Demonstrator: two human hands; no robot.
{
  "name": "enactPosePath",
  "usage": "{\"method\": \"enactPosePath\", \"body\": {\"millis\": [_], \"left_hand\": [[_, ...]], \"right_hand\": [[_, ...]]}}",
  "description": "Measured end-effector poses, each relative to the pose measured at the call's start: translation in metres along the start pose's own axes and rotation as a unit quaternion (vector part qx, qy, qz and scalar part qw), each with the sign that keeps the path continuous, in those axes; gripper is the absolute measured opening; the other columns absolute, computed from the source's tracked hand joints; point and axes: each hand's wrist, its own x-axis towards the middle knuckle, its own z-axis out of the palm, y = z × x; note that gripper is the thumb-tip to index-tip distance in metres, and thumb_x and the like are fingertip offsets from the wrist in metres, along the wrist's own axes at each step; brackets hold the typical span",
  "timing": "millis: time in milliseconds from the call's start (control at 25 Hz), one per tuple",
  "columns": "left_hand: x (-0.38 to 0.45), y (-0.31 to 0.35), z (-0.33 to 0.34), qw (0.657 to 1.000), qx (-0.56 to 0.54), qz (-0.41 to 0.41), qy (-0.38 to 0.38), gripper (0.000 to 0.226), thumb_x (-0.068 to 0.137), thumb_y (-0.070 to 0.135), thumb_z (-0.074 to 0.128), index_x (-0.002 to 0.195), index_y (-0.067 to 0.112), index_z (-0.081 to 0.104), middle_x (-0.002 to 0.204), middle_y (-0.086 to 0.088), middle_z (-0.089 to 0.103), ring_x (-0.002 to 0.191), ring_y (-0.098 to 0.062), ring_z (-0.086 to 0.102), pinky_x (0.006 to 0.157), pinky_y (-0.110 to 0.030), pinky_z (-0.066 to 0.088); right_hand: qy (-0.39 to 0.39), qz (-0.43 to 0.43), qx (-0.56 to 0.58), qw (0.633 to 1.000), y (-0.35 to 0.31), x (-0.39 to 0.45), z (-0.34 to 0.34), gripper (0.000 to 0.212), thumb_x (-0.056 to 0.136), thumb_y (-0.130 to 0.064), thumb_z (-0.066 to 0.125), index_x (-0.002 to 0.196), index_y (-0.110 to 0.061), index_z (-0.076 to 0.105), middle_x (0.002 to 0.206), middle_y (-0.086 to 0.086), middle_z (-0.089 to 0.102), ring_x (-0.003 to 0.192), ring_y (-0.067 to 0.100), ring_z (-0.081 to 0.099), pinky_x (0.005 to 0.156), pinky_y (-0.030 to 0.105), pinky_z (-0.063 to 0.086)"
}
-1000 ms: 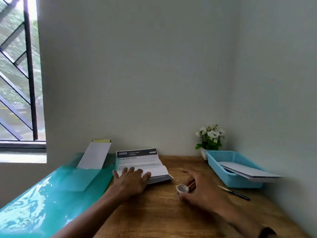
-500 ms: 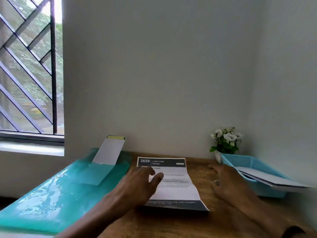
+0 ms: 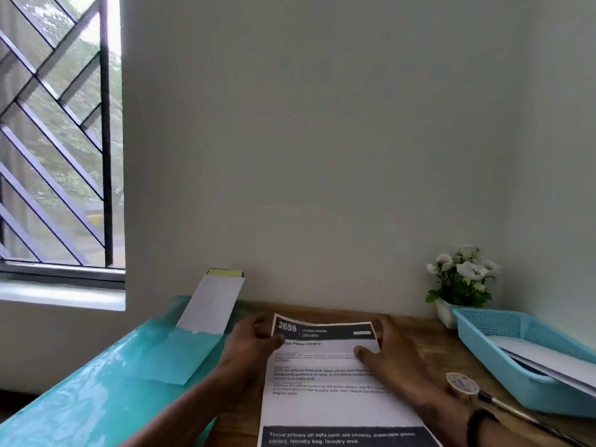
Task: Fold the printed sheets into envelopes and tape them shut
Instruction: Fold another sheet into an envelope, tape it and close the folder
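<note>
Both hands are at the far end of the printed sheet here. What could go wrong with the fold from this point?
Left hand and right hand grip only the far corners of the printed sheet, so the loose near end might slide and give a skewed crease. The tape roll and pen lie close by the right forearm, which could knock them away.

Tape roll [image 3: 461,384] right of printed sheet [image 3: 335,382]

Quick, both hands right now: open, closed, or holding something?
Left hand: holding the far left corner of the printed sheet, thumb on top.
Right hand: holding the sheet's far right edge, thumb on top.
</note>
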Motion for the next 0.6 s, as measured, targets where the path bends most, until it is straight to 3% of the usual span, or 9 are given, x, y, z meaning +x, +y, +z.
{"method": "enactPosePath", "body": {"millis": [120, 200, 360, 480, 600], "left_hand": [[-0.006, 0.003, 0.002, 0.999, -0.026, 0.029, 0.021, 0.025, 0.090, 0.015, 0.078, 0.104, 0.031, 0.066, 0.099, 0.000, 0.078, 0.083, -0.013, 0.078, 0.069, -0.025, 0.063], [-0.011, 0.008, 0.002, 0.997, -0.043, 0.047, 0.042, 0.015, 0.091, 0.018, 0.076, 0.103, 0.026, 0.070, 0.094, -0.002, 0.081, 0.078, -0.014, 0.080, 0.067, -0.028, 0.064], [-0.009, 0.016, -0.003, 0.996, -0.037, 0.070, 0.052, 0.011, 0.092, 0.030, 0.074, 0.102, 0.028, 0.072, 0.090, 0.000, 0.082, 0.076, -0.016, 0.080, 0.072, -0.038, 0.066], [-0.005, 0.015, -0.006, 0.999, -0.034, 0.010, 0.012, 0.018, 0.090, 0.028, 0.076, 0.107, 0.023, 0.072, 0.096, -0.002, 0.082, 0.079, -0.017, 0.080, 0.077, -0.043, 0.066], [-0.003, 0.013, -0.009, 0.995, -0.079, -0.060, -0.017, 0.025, 0.091, 0.016, 0.076, 0.115, 0.017, 0.070, 0.101, -0.008, 0.082, 0.085, -0.029, 0.081, 0.084, -0.054, 0.064]], "right_hand": [[0.056, -0.001, 0.111, 0.992, 0.010, 0.004, -0.001, 0.049, 0.091, -0.017, 0.077, 0.125, -0.039, 0.051, 0.106, -0.015, 0.067, 0.094, 0.003, 0.065, 0.077, 0.021, 0.053], [0.082, 0.002, 0.161, 0.984, 0.017, 0.008, -0.003, 0.038, 0.090, -0.011, 0.077, 0.113, -0.036, 0.058, 0.101, -0.012, 0.069, 0.090, -0.001, 0.064, 0.069, 0.016, 0.048], [0.102, -0.023, 0.225, 0.969, 0.019, 0.008, -0.002, 0.027, 0.089, -0.006, 0.077, 0.098, -0.030, 0.070, 0.095, -0.015, 0.072, 0.090, 0.000, 0.067, 0.070, 0.014, 0.047], [0.118, -0.032, 0.244, 0.962, 0.019, 0.011, -0.005, 0.030, 0.089, -0.002, 0.076, 0.089, -0.031, 0.070, 0.090, -0.013, 0.072, 0.086, 0.001, 0.067, 0.073, 0.017, 0.050], [0.122, -0.034, 0.246, 0.961, 0.019, 0.011, -0.004, 0.032, 0.088, 0.001, 0.076, 0.087, -0.030, 0.071, 0.090, -0.009, 0.075, 0.087, 0.007, 0.069, 0.084, 0.028, 0.056]]}}
